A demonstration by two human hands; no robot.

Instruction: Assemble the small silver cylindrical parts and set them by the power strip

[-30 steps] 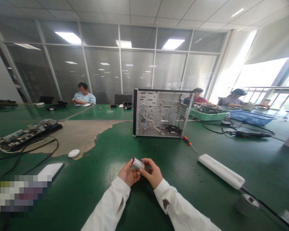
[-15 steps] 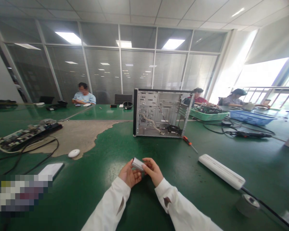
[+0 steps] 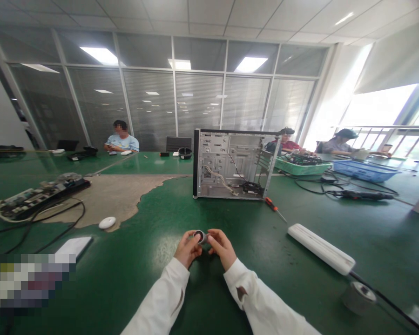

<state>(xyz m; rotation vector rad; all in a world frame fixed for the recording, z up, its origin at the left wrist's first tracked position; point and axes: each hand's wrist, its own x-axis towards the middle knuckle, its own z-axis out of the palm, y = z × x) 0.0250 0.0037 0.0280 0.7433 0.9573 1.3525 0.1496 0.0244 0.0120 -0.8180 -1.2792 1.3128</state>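
Note:
Between both hands, above the green table, is a small silver cylinder [image 3: 203,237] whose round, dark end faces me. My left hand [image 3: 187,249] is closed around its left side, the thumb lying at the dark opening. Fingers bent, my right hand [image 3: 224,247] pinches at the cylinder's right edge; its exact contact is hard to see. Beyond the hands an opened computer case [image 3: 235,163] stands upright with cables and a dark part inside. A screwdriver [image 3: 275,208] with an orange and black handle lies by its lower right corner.
To the right are a white power strip [image 3: 321,249], a roll of tape [image 3: 359,298], a green basket [image 3: 302,167] and a blue basket [image 3: 366,171]. Circuit boards with cables [image 3: 43,195] and a white round disc [image 3: 107,223] lie left. Several people sit across the table.
The silver cylinder has turned from lying slantwise, side showing, to pointing its open end at me. My left thumb has moved onto that end; the right hand has barely moved.

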